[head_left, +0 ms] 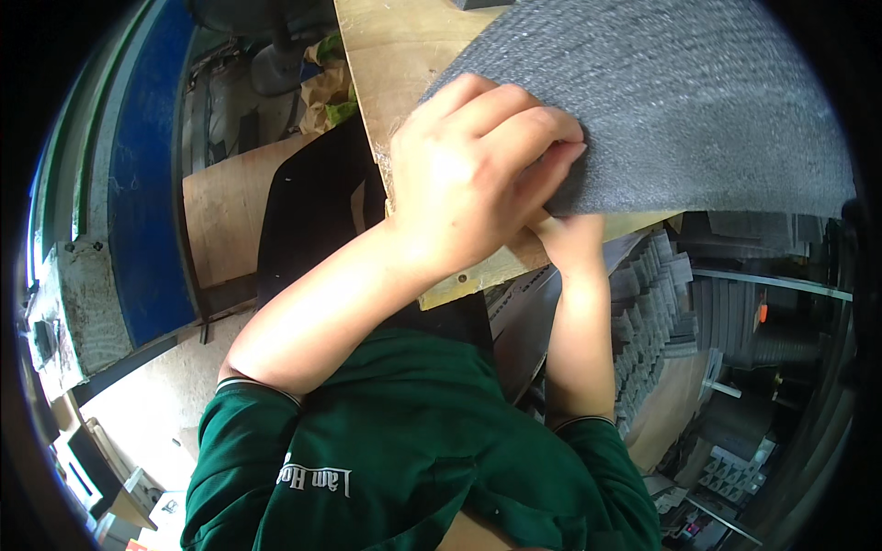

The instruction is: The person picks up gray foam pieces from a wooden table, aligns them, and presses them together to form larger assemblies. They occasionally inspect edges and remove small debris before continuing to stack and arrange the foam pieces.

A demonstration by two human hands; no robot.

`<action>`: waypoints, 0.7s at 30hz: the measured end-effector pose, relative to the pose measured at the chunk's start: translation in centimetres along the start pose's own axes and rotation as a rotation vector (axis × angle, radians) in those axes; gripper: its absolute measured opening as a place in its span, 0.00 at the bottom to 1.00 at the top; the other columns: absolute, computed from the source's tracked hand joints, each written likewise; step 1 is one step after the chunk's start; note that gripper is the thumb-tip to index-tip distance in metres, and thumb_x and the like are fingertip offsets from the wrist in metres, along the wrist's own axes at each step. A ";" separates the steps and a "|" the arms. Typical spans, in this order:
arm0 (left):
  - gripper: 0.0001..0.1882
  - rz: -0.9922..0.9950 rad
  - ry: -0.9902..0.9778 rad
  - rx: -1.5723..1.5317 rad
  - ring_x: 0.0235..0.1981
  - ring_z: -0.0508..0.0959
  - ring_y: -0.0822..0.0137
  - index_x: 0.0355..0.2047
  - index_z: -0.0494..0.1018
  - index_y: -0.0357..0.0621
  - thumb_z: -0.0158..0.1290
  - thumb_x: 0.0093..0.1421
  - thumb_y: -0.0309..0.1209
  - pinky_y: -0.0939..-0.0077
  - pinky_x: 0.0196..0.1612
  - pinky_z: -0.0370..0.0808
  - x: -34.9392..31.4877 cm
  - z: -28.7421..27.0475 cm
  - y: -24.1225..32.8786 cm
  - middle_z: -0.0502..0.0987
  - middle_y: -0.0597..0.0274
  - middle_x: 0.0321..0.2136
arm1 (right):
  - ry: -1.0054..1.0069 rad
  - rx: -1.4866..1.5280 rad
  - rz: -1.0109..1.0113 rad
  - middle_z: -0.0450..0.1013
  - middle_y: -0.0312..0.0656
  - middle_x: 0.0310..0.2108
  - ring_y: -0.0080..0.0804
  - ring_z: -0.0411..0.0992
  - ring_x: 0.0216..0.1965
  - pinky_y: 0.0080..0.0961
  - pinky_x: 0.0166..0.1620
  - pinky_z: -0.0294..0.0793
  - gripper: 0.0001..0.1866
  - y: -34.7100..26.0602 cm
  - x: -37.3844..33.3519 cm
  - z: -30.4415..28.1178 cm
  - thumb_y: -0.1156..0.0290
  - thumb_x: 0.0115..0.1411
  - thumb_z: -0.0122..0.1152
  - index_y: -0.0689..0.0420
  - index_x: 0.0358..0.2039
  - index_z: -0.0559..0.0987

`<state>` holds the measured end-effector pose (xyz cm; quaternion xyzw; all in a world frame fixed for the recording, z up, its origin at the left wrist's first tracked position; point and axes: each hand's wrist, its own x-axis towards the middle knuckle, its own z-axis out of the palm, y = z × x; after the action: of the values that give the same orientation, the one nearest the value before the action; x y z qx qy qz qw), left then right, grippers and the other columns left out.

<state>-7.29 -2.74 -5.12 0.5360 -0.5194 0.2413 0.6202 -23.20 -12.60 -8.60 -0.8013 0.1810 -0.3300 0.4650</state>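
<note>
A large grey foam sheet [698, 119] spreads across the upper right, above a wooden board [395, 46]. My left hand [478, 165] lies over the sheet's near left corner, its fingers curled and the thumb pressed to the fingertips. Whatever is pinched there, if anything, is too small or hidden to make out. Just below and to the right, my right hand [574, 241] reaches up at the sheet's near edge. Its fingers disappear behind my left hand and under the foam, so their grip is hidden.
Stacked grey foam pieces [648, 308] stand below right, beside metal shelf rails [781, 283]. To the left are a blue panel [147, 184] and a lower plywood piece [239, 211]. A fan stand [274, 69] and crumpled brown paper [326, 96] sit at the upper left.
</note>
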 end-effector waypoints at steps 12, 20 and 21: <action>0.12 -0.008 0.008 0.076 0.28 0.76 0.65 0.29 0.78 0.53 0.69 0.46 0.26 0.72 0.31 0.75 0.1 -0.6 -0.9 0.75 0.73 0.24 | 0.000 -0.078 -0.056 0.80 0.46 0.51 0.39 0.79 0.53 0.37 0.56 0.77 0.30 0.3 0.7 0.2 0.72 0.53 0.80 0.64 0.55 0.79; 0.09 -0.093 -0.076 -0.017 0.32 0.78 0.62 0.30 0.78 0.50 0.67 0.49 0.26 0.68 0.36 0.77 0.0 -2.1 -0.7 0.77 0.71 0.26 | 0.001 -0.065 -0.036 0.81 0.46 0.49 0.39 0.80 0.51 0.37 0.56 0.77 0.28 0.5 0.8 0.2 0.71 0.52 0.81 0.64 0.53 0.80; 0.09 -0.097 -0.092 -0.033 0.32 0.78 0.62 0.30 0.78 0.49 0.66 0.50 0.26 0.68 0.37 0.76 -0.1 -2.5 -0.7 0.78 0.70 0.27 | 0.002 -0.080 -0.036 0.81 0.46 0.49 0.39 0.80 0.51 0.37 0.55 0.77 0.28 0.6 0.8 0.1 0.71 0.52 0.81 0.64 0.53 0.80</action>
<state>-5.75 -0.62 -5.22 0.5607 -0.5245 0.1774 0.6157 -22.52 -13.31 -8.86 -0.8221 0.1804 -0.3316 0.4263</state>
